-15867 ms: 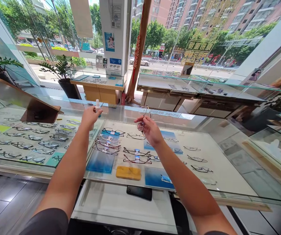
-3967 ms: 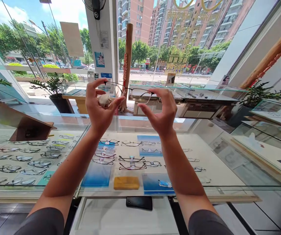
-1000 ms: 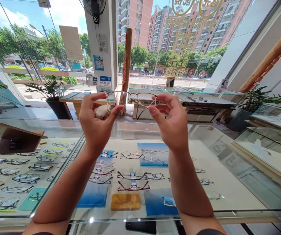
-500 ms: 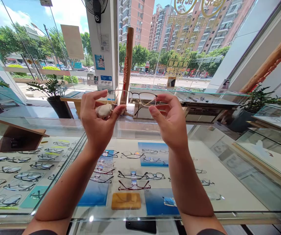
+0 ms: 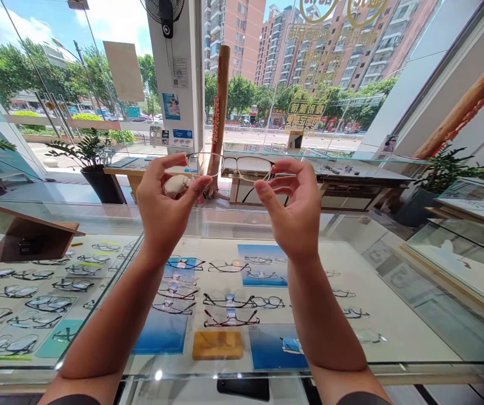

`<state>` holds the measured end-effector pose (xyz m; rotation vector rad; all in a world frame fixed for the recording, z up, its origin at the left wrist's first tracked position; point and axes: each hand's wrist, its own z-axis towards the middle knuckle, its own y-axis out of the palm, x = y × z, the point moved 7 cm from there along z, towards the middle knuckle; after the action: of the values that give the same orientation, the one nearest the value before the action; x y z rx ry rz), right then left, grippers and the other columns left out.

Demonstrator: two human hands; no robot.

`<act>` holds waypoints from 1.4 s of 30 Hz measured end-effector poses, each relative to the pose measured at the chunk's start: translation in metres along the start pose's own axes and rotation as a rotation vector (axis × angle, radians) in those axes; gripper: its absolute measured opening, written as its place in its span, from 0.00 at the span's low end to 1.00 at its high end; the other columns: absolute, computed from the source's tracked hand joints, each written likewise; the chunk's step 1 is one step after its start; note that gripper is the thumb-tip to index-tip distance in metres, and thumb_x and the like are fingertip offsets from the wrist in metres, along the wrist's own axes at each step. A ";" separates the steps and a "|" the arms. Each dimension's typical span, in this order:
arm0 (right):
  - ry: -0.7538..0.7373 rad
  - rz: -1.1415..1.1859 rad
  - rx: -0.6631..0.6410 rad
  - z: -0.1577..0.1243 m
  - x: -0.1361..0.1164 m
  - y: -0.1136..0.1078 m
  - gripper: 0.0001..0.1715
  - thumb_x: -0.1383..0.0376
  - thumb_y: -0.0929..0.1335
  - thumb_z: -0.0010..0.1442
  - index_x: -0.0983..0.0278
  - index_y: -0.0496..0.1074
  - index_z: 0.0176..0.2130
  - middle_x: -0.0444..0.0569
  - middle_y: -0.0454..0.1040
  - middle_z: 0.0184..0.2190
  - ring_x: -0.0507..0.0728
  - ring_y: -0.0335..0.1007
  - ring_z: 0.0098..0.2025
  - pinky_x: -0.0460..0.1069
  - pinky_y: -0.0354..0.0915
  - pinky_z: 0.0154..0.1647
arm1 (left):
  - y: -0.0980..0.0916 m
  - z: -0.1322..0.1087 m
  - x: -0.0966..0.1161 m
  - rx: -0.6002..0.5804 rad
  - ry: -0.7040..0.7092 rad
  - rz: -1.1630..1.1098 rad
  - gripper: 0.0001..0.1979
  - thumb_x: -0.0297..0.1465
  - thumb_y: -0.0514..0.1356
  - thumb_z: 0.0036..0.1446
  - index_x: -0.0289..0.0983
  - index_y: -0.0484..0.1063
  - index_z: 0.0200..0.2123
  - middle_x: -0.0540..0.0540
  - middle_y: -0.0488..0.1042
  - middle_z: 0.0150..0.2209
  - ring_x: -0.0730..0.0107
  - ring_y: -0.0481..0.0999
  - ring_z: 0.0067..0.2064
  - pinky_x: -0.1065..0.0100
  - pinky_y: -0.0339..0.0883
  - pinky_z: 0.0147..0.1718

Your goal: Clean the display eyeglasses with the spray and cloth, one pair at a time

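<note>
A pair of thin-rimmed eyeglasses (image 5: pixel 230 161) is held up in front of me, above the glass display case. My left hand (image 5: pixel 166 194) pinches its left end between thumb and fingers. Tucked in that same palm is a crumpled whitish cloth (image 5: pixel 176 185), partly covered by the fingers. At the other end, my right hand (image 5: pixel 295 208) grips the frame's right side with the thumb low and the index finger on top. A dark temple arm shows below the right lens. The lenses are see-through, with the far counter visible behind them.
Under my forearms lies the glass display case (image 5: pixel 411 337) with several rows of eyeglasses and an orange-brown case (image 5: pixel 217 345) inside. A black phone (image 5: pixel 243 388) is at the near edge. Beyond stand a wooden post (image 5: pixel 222 84), a far counter (image 5: pixel 343 194) and a potted plant (image 5: pixel 94 163).
The eyeglasses have tilted slightly, so the lenses look taller and fuller. Both hands have shifted a little to the left, still holding the frame.
</note>
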<state>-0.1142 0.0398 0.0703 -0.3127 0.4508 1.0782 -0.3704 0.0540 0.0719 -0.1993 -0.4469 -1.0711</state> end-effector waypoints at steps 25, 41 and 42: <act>-0.434 -0.215 0.064 -0.007 -0.015 0.011 0.25 0.55 0.74 0.71 0.49 0.69 0.64 0.53 0.76 0.58 0.69 0.74 0.63 0.67 0.80 0.54 | 0.012 0.006 -0.030 -0.028 0.145 0.021 0.35 0.55 0.77 0.56 0.44 0.75 0.59 0.39 0.81 0.60 0.57 0.84 0.51 0.61 0.81 0.41; -0.022 0.174 0.039 0.001 0.022 0.021 0.19 0.55 0.73 0.69 0.56 0.73 0.57 0.53 0.80 0.56 0.62 0.80 0.61 0.59 0.80 0.60 | 0.003 -0.006 -0.009 0.145 0.205 0.151 0.34 0.53 0.78 0.54 0.49 0.75 0.58 0.43 0.81 0.57 0.62 0.77 0.37 0.55 0.76 0.40; -0.011 0.191 0.050 0.001 0.021 0.020 0.18 0.55 0.73 0.69 0.56 0.74 0.55 0.53 0.81 0.55 0.61 0.81 0.60 0.59 0.80 0.60 | 0.003 -0.007 -0.009 0.143 0.202 0.151 0.34 0.54 0.78 0.54 0.49 0.75 0.58 0.43 0.81 0.57 0.62 0.77 0.37 0.54 0.76 0.40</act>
<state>-0.1237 0.0661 0.0604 -0.2230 0.5045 1.2516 -0.3695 0.0601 0.0623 0.0021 -0.3194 -0.8968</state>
